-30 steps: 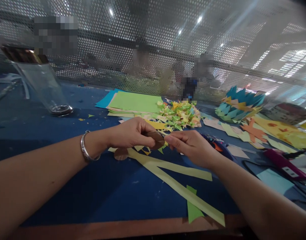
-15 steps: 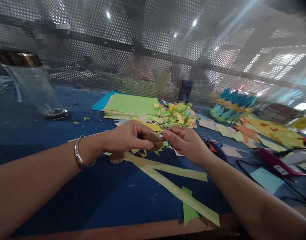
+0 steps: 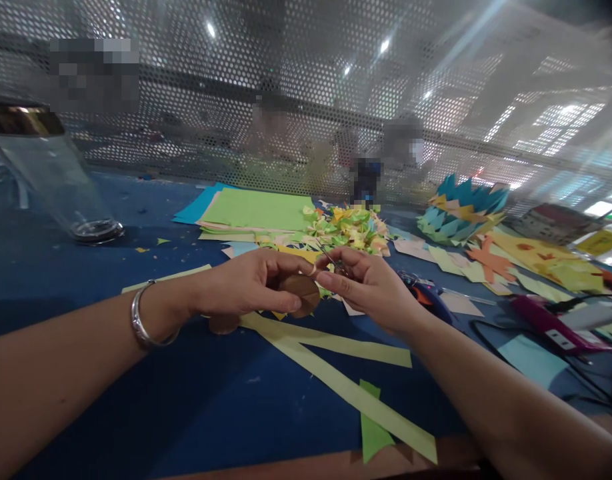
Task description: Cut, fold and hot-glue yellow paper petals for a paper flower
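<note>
In front of me my left hand [image 3: 246,283] pinches a round brown disc [image 3: 304,293] between thumb and fingers, with the disc's face turned toward me. My right hand [image 3: 361,283] is closed beside it, its fingertips near the disc's upper edge. A thin, dark metal tool [image 3: 331,257] sticks out from the right fingers; its kind is not clear. Under my left wrist another brown disc [image 3: 225,324] lies on the blue table. Long pale-yellow paper strips [image 3: 346,383] run below the hands, crossing a green paper scrap [image 3: 373,420].
Behind the hands are a stack of green paper [image 3: 261,208] and a heap of folded paper pieces [image 3: 353,227]. A glass jar [image 3: 56,180] stands left. To the right are a paper crown [image 3: 461,210], a purple power strip [image 3: 551,327] with cables and a perforated screen [image 3: 186,100] behind.
The disc has tilted so that more of its face shows. My right fingers have shifted slightly, and the metal tool shows more clearly. The whole view has shifted a little.
</note>
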`<act>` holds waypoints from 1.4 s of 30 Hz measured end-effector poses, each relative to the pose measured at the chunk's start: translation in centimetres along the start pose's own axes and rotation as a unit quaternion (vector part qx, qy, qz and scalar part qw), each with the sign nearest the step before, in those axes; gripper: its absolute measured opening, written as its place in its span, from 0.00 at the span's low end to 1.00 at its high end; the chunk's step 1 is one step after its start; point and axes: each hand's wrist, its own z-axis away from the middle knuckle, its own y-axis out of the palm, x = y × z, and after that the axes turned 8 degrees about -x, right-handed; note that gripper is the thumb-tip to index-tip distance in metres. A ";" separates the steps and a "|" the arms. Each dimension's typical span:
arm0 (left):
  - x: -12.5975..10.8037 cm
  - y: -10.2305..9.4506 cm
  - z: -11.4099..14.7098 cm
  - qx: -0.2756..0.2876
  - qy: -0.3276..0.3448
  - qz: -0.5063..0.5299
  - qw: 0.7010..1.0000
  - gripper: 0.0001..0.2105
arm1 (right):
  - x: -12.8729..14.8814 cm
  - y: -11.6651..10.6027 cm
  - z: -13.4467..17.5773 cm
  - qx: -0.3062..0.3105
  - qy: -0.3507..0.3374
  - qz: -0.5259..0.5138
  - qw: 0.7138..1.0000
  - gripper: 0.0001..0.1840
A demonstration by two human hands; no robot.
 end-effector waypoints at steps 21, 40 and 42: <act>-0.9 0.1 0.5 0.049 -0.133 -0.071 0.987 0.25 | -0.8 -1.4 -0.7 -0.097 -0.048 0.104 0.989 0.25; -1.4 1.1 0.6 0.003 0.014 -0.458 0.889 0.15 | -0.7 -2.7 -0.8 -0.191 -0.109 0.224 0.949 0.15; -1.4 1.1 0.6 -0.002 0.018 -0.450 0.893 0.14 | -0.8 -2.8 -0.9 -0.194 -0.116 0.236 0.945 0.15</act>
